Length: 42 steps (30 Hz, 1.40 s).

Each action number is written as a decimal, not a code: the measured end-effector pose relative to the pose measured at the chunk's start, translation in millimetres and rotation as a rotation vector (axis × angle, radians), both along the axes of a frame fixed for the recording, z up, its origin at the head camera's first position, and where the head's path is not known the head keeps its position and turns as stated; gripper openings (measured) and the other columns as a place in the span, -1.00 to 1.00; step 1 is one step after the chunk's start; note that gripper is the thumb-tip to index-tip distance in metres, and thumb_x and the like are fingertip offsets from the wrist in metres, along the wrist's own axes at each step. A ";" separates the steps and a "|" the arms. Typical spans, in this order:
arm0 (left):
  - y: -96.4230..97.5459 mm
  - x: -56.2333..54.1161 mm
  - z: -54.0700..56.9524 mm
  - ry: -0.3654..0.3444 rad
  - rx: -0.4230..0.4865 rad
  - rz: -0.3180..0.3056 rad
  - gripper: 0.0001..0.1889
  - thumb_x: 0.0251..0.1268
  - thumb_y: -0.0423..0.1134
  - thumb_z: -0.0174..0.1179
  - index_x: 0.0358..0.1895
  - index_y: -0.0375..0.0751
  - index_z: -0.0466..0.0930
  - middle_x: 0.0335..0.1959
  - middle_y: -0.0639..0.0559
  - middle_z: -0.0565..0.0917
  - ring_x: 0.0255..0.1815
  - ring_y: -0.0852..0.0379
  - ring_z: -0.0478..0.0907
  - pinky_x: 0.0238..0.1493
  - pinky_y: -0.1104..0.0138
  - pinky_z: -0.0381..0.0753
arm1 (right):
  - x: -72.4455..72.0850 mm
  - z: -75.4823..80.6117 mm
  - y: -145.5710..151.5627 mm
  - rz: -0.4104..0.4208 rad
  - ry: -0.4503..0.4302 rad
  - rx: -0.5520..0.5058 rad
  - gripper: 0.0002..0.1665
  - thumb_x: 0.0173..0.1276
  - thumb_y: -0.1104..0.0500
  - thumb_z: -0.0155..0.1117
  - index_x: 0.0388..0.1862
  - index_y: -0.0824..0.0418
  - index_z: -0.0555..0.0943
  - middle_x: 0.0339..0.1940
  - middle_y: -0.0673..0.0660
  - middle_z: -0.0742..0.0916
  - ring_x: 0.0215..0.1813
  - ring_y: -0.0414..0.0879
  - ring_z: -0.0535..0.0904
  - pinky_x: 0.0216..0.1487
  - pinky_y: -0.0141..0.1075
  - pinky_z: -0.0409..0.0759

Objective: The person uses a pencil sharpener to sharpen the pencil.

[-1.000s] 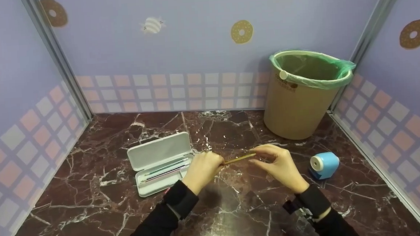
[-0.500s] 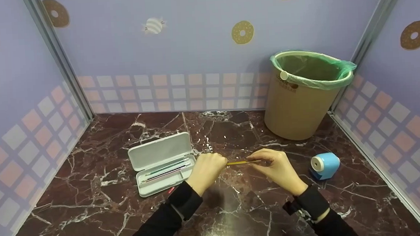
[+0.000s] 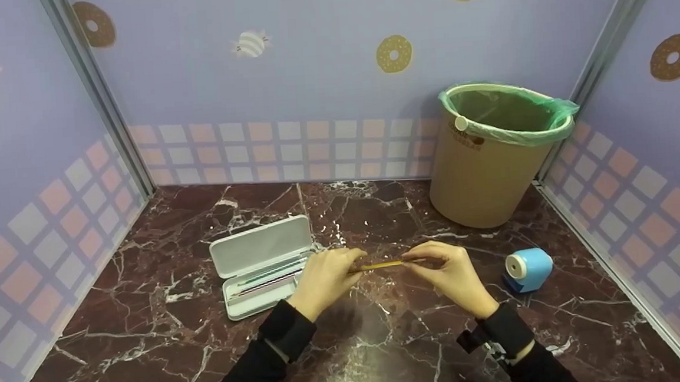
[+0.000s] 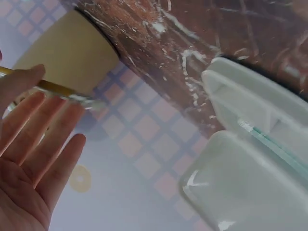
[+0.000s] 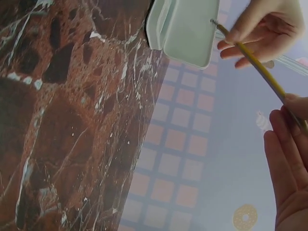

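Observation:
A yellow pencil [image 3: 383, 265] spans the gap between my two hands above the table, nearly level. My left hand [image 3: 326, 279] pinches its left end between thumb and fingers; in the left wrist view the other fingers are spread behind the pencil. With thumb and fingertips my right hand [image 3: 450, 271] pinches the right end. Under and left of my left hand lies an open pale pencil case [image 3: 261, 248], holding several pencils [image 3: 269, 281]; the hand hides its right end. A blue pencil sharpener [image 3: 528, 269] with a round cream front stands right of my right hand.
A tan bin [image 3: 481, 176] with a green liner [image 3: 562, 106] stands at the back right. Small white scraps [image 3: 338, 232] are scattered on the dark marbled table behind the hands. Patterned panels [image 3: 290, 150] enclose the back and both sides.
The pencil was slanted up to the right and now lies almost level. My right fingers, earlier parted around its tip, have come together on it. My left fingers have loosened slightly.

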<state>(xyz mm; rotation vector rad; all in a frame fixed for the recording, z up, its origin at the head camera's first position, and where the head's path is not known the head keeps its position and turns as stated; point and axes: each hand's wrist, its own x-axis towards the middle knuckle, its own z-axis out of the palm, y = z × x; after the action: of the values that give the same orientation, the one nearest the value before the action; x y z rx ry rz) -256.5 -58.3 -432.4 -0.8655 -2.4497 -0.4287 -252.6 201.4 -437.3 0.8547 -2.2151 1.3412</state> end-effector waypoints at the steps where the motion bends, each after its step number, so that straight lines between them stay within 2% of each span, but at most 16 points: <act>1: -2.4 0.2 -1.8 -0.030 0.025 -0.003 -0.72 0.11 -0.22 0.50 -0.09 -0.10 0.74 -0.28 0.02 0.84 -0.42 0.12 0.74 -0.40 0.33 0.69 | 0.5 0.1 0.4 0.001 -0.012 -0.009 -0.70 0.15 0.44 0.50 -0.18 0.14 0.82 -0.20 0.09 0.84 -0.13 -0.34 0.75 -0.12 -0.41 0.75; 4: -9.7 0.0 -7.0 -0.147 0.106 -0.023 -0.66 0.12 -0.23 0.49 0.01 -0.12 0.73 -0.18 -0.02 0.85 -0.32 0.11 0.77 -0.28 0.29 0.74 | 1.5 -0.5 1.4 0.001 -0.032 -0.037 -0.69 0.15 0.47 0.49 -0.18 0.16 0.81 -0.21 0.13 0.84 -0.13 -0.34 0.76 -0.11 -0.43 0.74; 8: -17.7 -0.6 -13.3 -0.284 0.242 -0.053 -0.69 0.16 -0.24 0.46 0.00 -0.14 0.75 -0.16 -0.04 0.85 -0.26 0.07 0.80 -0.14 0.22 0.76 | 2.3 -2.6 3.2 -0.007 -0.047 -0.069 -0.71 0.15 0.48 0.48 -0.20 0.18 0.81 -0.22 0.16 0.84 -0.14 -0.32 0.75 -0.12 -0.47 0.73; 10: -21.3 -0.9 -17.3 -0.320 0.320 -0.070 -0.72 0.17 -0.27 0.45 -0.03 -0.16 0.77 -0.16 -0.05 0.85 -0.25 0.05 0.80 -0.10 0.20 0.76 | 2.9 -3.3 3.9 -0.011 -0.059 -0.079 -0.73 0.16 0.47 0.48 -0.20 0.19 0.81 -0.22 0.16 0.84 -0.15 -0.30 0.76 -0.13 -0.47 0.72; 13: -25.9 -0.8 -22.6 -0.337 0.419 -0.112 -0.77 0.17 -0.34 0.44 -0.09 -0.20 0.79 -0.18 -0.09 0.85 -0.25 0.01 0.80 -0.09 0.18 0.77 | 3.7 -3.7 5.1 -0.022 -0.082 -0.081 -0.77 0.18 0.43 0.49 -0.20 0.22 0.80 -0.22 0.15 0.84 -0.16 -0.27 0.76 -0.18 -0.46 0.72; 16: -29.1 0.3 -23.5 -0.339 0.464 -0.152 -0.82 0.17 -0.38 0.43 -0.14 -0.23 0.80 -0.21 -0.13 0.85 -0.26 0.00 0.81 -0.10 0.21 0.79 | 4.5 -3.5 6.2 -0.024 -0.100 -0.078 -0.81 0.20 0.39 0.49 -0.19 0.25 0.80 -0.22 0.15 0.84 -0.18 -0.29 0.76 -0.31 -0.45 0.70; 19: -31.3 1.2 -22.4 -0.338 0.468 -0.186 -0.84 0.17 -0.39 0.42 -0.17 -0.25 0.81 -0.23 -0.14 0.85 -0.27 0.01 0.82 -0.12 0.26 0.79 | 4.8 -3.9 7.4 -0.023 -0.109 -0.072 -0.82 0.21 0.36 0.49 -0.19 0.21 0.80 -0.22 0.14 0.84 -0.21 -0.29 0.75 -0.43 -0.45 0.64; 25: -35.7 1.4 -20.7 -0.324 0.434 -0.227 -0.85 0.18 -0.39 0.42 -0.18 -0.26 0.81 -0.26 -0.13 0.85 -0.30 0.03 0.81 -0.14 0.32 0.78 | 5.5 -5.1 8.9 0.000 -0.110 -0.041 -0.82 0.23 0.32 0.50 -0.19 0.14 0.81 -0.22 0.13 0.84 -0.21 -0.32 0.72 -0.30 -0.47 0.68; 28: -39.8 2.3 -19.1 -0.302 0.407 -0.219 -0.86 0.18 -0.36 0.42 -0.19 -0.25 0.82 -0.27 -0.11 0.85 -0.29 0.04 0.81 -0.13 0.35 0.78 | 5.9 -4.1 12.7 0.001 -0.104 -0.024 -0.83 0.23 0.29 0.51 -0.19 0.17 0.82 -0.21 0.13 0.84 -0.20 -0.36 0.70 -0.32 -0.49 0.67; 35: -56.0 6.1 -17.6 -0.294 0.359 -0.188 -0.85 0.18 -0.34 0.43 -0.18 -0.20 0.82 -0.27 -0.06 0.85 -0.28 0.06 0.80 -0.12 0.31 0.77 | 7.2 1.4 48.6 -0.067 -0.095 0.017 -0.76 0.14 0.37 0.54 -0.18 0.23 0.81 -0.18 0.19 0.85 -0.10 -0.41 0.72 -0.08 -0.52 0.69; 39: -70.1 7.3 -19.9 -0.292 0.336 -0.164 -0.85 0.17 -0.35 0.43 -0.18 -0.18 0.82 -0.25 -0.05 0.86 -0.28 0.08 0.81 -0.12 0.30 0.78 | 5.8 7.4 83.1 -0.148 -0.124 0.120 -0.72 0.15 0.36 0.54 -0.12 0.26 0.80 -0.12 0.20 0.85 -0.12 -0.49 0.70 -0.10 -0.57 0.68; 40: -73.5 7.6 -20.6 -0.288 0.333 -0.156 -0.85 0.16 -0.36 0.43 -0.18 -0.18 0.83 -0.25 -0.05 0.86 -0.29 0.08 0.81 -0.13 0.30 0.78 | 5.3 9.8 91.9 -0.170 -0.131 0.160 -0.71 0.17 0.34 0.53 -0.09 0.25 0.79 -0.10 0.20 0.84 -0.23 -0.49 0.68 -0.19 -0.59 0.66; 42: -79.6 8.8 -21.5 -0.280 0.335 -0.146 -0.84 0.15 -0.37 0.44 -0.19 -0.18 0.83 -0.25 -0.06 0.86 -0.29 0.08 0.81 -0.14 0.29 0.78 | 4.5 14.8 109.3 -0.218 -0.119 0.272 -0.67 0.20 0.28 0.53 -0.02 0.24 0.78 -0.04 0.20 0.84 -0.20 -0.36 0.74 -0.14 -0.49 0.70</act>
<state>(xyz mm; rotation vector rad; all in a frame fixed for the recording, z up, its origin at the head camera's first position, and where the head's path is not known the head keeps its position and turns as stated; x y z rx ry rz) -247.8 -137.9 -453.9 -0.8890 -2.4619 -1.0425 -248.1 310.7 -422.5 0.6114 -2.5402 1.0294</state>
